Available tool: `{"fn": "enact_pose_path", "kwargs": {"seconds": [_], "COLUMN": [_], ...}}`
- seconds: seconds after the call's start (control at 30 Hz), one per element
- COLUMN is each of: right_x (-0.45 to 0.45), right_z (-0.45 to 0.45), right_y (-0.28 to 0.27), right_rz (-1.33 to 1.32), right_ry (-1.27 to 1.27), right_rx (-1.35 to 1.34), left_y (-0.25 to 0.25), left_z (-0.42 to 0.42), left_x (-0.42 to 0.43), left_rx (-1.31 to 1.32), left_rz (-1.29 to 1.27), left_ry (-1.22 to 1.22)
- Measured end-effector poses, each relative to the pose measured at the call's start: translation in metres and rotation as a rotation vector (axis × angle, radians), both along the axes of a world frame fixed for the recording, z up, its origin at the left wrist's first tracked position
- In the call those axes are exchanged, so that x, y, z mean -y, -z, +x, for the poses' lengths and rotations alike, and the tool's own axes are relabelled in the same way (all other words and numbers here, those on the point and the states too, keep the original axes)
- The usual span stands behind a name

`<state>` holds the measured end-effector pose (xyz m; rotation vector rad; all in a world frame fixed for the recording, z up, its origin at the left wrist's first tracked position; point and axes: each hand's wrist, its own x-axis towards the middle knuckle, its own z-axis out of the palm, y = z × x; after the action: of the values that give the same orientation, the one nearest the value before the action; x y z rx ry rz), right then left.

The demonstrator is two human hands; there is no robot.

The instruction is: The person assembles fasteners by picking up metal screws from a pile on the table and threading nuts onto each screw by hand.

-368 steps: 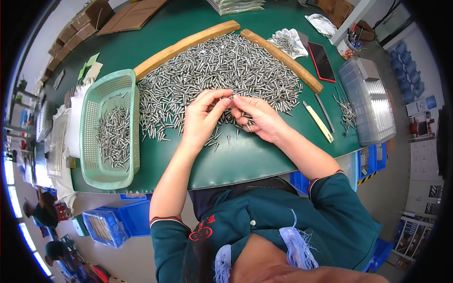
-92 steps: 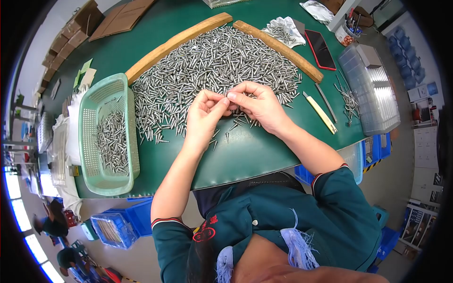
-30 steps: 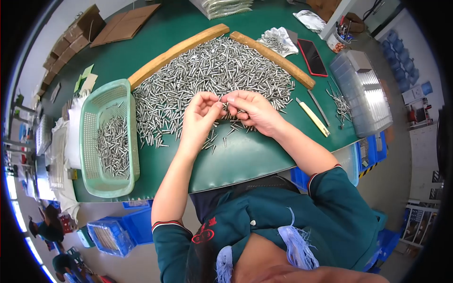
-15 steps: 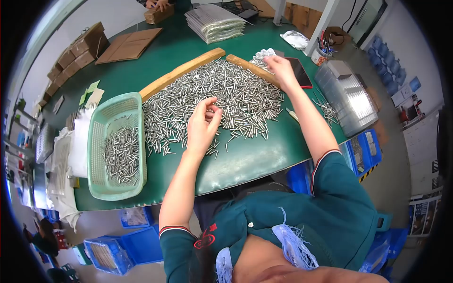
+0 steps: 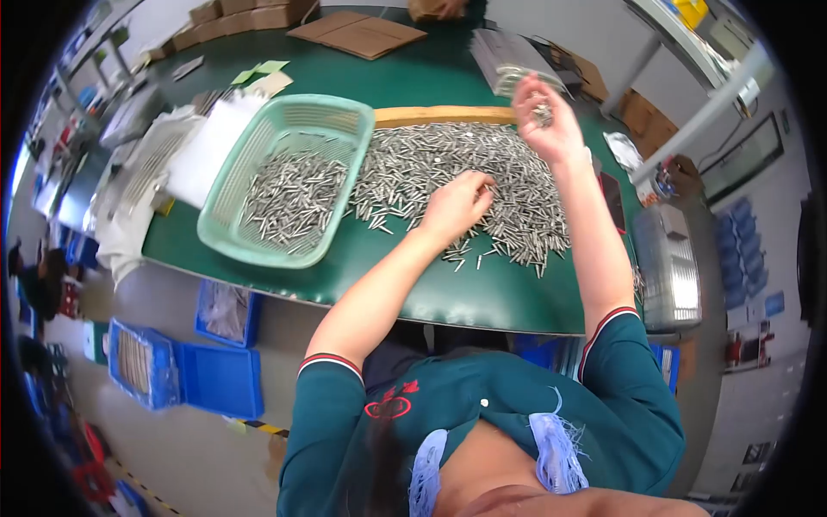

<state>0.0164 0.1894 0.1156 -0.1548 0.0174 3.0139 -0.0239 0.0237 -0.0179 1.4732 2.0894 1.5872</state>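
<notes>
A wide heap of small silver metal pins (image 5: 413,159) lies on the green table. My left hand (image 5: 457,207) rests palm-down at the heap's near side, fingers curled in; whatever is between the fingertips is hidden. Above the heap's far right side, my right hand (image 5: 551,125) is raised with its palm turned up. Its fingers curl round a small bunch of metal pins (image 5: 542,110). To the left stands a pale green plastic basket (image 5: 348,185), with many similar pins (image 5: 293,198) spread over its bottom.
A wooden strip (image 5: 444,115) borders the heap at the back. Flat cardboard (image 5: 357,33) and stacked clear sheets (image 5: 508,65) lie farther off. Clear plastic trays (image 5: 668,276) stand at right. White cloth (image 5: 211,155) lies left of the basket. Another person's hand (image 5: 451,8) shows at the far edge.
The view has swung, shifting the table and basket within it. My right hand has turned palm-up, and a bunch of pins now shows in it. My left hand remains low at the heap.
</notes>
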Motion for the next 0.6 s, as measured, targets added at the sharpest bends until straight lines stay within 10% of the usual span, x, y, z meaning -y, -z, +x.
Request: {"fn": "enact_pose_path", "kwargs": {"seconds": [0.07,0.13,0.2,0.27,0.33,0.6], "right_x": [0.058,0.114,0.145,0.195,0.204,0.148], "right_z": [-0.024,-0.047,-0.086,-0.105,-0.124,-0.073], "right_y": [0.016,0.032,0.047,0.014,0.001,-0.023], "right_rz": [0.13,0.25,0.142,0.618,1.179,1.701], "right_ry": [-0.053,-0.116,-0.397,-0.313,-0.38,-0.033], "right_rx": [0.15,0.277,0.14,0.281,0.245,0.036], "left_y": [-0.01,0.024,0.025,0.026,-0.004,-0.002], "left_z": [-0.002,-0.018,-0.009,-0.016,-0.007,-0.022], "left_x": [0.005,-0.02,-0.005,-0.004,0.015,0.002], "left_rx": [-0.014,-0.627,0.298,-0.118,0.053,-0.081], "left_rz": [-0.103,0.099,0.388,0.278,0.372,0.033], "left_ry": [-0.012,-0.161,0.307,0.15,0.18,-0.101]}}
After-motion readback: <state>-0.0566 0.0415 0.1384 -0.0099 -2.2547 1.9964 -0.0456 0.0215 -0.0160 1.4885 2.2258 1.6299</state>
